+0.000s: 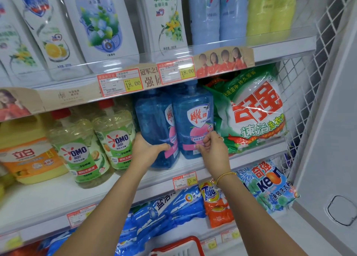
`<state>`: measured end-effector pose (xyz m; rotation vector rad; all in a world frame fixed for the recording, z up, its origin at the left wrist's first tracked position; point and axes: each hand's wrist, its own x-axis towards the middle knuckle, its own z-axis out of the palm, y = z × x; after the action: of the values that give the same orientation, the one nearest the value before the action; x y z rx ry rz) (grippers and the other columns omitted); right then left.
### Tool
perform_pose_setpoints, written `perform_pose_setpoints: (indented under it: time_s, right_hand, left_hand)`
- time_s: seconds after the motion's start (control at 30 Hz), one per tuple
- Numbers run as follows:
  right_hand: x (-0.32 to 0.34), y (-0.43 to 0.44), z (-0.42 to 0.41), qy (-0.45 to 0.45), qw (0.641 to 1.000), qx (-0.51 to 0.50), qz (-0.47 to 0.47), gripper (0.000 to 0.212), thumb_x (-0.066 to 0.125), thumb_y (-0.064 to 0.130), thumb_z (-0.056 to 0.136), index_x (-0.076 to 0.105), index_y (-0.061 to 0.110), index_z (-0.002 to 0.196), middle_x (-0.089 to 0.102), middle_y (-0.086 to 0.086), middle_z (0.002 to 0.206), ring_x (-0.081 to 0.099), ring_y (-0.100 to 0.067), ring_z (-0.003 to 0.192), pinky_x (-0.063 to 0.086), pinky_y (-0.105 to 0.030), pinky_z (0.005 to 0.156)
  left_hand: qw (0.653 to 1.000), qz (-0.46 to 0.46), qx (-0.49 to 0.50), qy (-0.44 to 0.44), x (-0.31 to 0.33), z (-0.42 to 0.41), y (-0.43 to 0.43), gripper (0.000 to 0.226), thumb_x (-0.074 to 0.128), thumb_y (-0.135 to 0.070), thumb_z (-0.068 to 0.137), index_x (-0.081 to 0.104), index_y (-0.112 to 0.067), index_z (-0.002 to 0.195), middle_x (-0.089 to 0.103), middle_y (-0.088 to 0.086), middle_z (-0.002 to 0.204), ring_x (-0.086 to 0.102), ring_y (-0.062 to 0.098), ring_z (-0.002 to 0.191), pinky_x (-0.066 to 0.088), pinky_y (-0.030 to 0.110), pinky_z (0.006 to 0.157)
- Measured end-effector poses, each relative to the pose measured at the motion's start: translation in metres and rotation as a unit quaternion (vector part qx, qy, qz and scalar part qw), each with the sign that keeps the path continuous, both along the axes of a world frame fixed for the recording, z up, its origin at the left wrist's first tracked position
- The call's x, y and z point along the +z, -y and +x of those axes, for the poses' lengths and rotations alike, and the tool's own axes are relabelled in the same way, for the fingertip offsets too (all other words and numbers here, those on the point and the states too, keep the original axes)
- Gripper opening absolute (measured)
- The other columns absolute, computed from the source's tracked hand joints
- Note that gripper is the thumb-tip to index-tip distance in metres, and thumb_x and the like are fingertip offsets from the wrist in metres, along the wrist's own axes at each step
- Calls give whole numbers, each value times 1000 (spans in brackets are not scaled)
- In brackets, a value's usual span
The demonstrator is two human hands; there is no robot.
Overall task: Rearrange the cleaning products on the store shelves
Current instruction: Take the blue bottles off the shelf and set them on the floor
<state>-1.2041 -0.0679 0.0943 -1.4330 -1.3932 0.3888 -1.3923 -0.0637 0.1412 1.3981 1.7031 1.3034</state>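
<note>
Two blue dish-soap bottles stand side by side on the middle shelf (48, 196). My left hand (147, 149) grips the lower front of the left blue bottle (152, 120), thumb across its face. My right hand (211, 149) rests against the lower right edge of the right blue bottle (193, 116), its fingers curled at the label; whether they pinch it I cannot tell. Both bottles stand upright and touch each other.
Two green OMO bottles (81, 151) and a yellow jug (29, 149) stand to the left. A green detergent bag (255, 110) leans at the right against a wire side panel (309, 82). White bottles fill the upper shelf; detergent bags lie below. A red basket (179, 246) is at the bottom.
</note>
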Motion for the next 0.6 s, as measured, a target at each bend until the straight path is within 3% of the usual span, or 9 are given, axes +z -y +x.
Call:
perform_pose_setpoints:
  time_s: [0.07,0.2,0.3,0.43,0.5,0.6]
  right_hand:
    - [0,0,-1,8,1000,-5,-6,23,66,9,86,44,13,83,51,1,78,49,-8,65,47,-28,64]
    - [-1,3,-2,24,1000,-2,-16,23,66,10,85,43,15,85,54,-1,83,55,-19,73,50,-35,69]
    - [0,7,-4,27,999,11,-22,21,66,15,86,46,15,85,56,0,76,57,-18,71,50,-32,67]
    - [2,9,-5,50,997,39,-44,9,65,20,88,59,14,86,59,5,69,58,-13,68,52,-30,71]
    - [2,12,-10,54,991,103,-62,14,63,20,89,67,12,100,63,5,77,59,-10,74,52,-27,78]
    - [1,13,-23,56,977,193,-72,39,55,17,95,52,19,134,67,-1,88,61,-13,84,50,-29,86]
  left_hand:
    - [1000,-7,-1,6,0,2,-4,95,88,-26,35,51,-17,122,65,1,119,61,23,108,50,44,95]
    - [1000,0,14,16,-3,10,-10,93,94,-24,48,48,-16,128,61,2,126,57,25,115,47,40,99]
    - [1000,-2,24,14,-11,19,-8,99,94,-24,53,39,-12,135,54,4,134,53,25,122,41,32,100]
    - [999,-24,27,-12,-26,23,-2,99,92,-29,56,36,-10,135,53,7,136,53,27,122,43,37,100]
    - [999,-26,36,-32,-26,21,-2,97,92,-35,55,39,-10,133,57,7,132,57,27,116,47,37,96]
    - [997,-21,29,-67,-24,13,-2,95,91,-38,55,40,-11,131,60,2,124,59,25,110,48,33,89]
